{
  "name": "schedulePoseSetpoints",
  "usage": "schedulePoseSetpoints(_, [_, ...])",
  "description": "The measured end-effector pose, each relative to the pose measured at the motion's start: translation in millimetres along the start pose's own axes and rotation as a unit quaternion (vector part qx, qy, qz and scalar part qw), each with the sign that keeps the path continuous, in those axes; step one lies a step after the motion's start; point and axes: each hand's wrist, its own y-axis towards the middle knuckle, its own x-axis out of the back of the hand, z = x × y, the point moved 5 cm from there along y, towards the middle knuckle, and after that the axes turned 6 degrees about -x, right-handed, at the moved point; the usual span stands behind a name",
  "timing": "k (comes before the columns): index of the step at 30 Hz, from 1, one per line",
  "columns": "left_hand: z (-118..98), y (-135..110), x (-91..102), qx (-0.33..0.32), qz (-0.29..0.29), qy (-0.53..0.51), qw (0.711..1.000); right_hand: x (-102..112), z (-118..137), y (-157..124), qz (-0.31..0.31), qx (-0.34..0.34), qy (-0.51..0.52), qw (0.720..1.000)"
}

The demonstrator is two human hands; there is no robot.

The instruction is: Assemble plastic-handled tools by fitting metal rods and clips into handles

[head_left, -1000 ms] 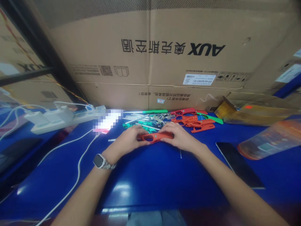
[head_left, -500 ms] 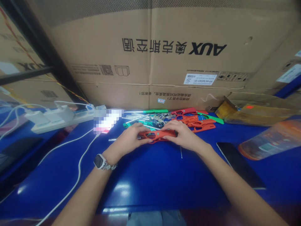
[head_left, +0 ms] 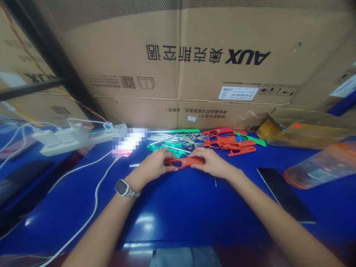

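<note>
Both my hands hold an orange lighter casing level just above the blue table's surface, its oval trigger hole facing me. My left hand is closed on the casing's left end, thumb below and fingers over the top. At the other end my right hand grips it the same way. Beyond my fingers lie small green plastic parts, thin metal tubes and wired igniter pieces. More orange casings are piled behind my right hand, with a green casing among them.
A green-handled lighter lies at the back against a big cardboard box. A power strip with white cables stands left. To the right are a dark phone, a clear plastic jar and an opened brown package.
The casing's two halves, slightly apart before, now look closed together between my hands. My right hand has shifted a little to the left.
</note>
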Motion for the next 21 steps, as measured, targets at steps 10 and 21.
schedulePoseSetpoints(10, [6,6,-3.8,0.044,0.012,-0.055,0.997,5,-3,11,0.061,-0.085,0.027,0.994])
schedulePoseSetpoints(21, [-4,3,-4.9,-0.041,0.033,0.006,0.999,3,15,1,0.072,-0.033,0.016,0.997])
